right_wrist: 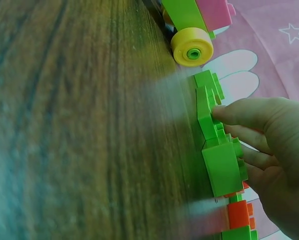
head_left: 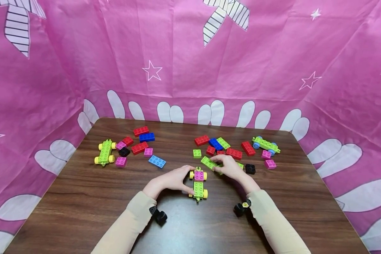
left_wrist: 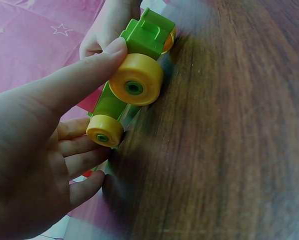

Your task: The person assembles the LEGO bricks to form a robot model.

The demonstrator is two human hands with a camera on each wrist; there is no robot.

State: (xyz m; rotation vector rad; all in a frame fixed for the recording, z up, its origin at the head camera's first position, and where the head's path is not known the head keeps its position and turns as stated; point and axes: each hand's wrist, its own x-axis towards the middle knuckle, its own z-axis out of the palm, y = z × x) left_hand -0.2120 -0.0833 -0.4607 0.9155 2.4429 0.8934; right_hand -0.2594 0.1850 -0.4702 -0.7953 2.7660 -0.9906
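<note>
My left hand (head_left: pixel 174 178) holds a green toy car base (head_left: pixel 198 187) with yellow wheels on the tabletop, thumb at its near end and fingers along the far wheel. A pink brick (head_left: pixel 199 175) sits on the base's far half. To the right, my right hand (head_left: pixel 230 166) pinches a light green brick (head_left: pixel 207 162) between thumb and fingers. In the right wrist view the thumb lies against a green brick (right_wrist: pixel 205 112), beside a taller-looking green brick (right_wrist: pixel 222 170). Part of the green pieces is hidden under the palm in the head view.
Red, blue and green bricks lie behind my right hand, with a black piece (head_left: pixel 250 168) beside it. A blue-wheeled car base (head_left: pixel 266 144) stands back right. At left are another yellow-wheeled base (head_left: pixel 106 152), loose bricks and a light blue brick (head_left: pixel 157 161).
</note>
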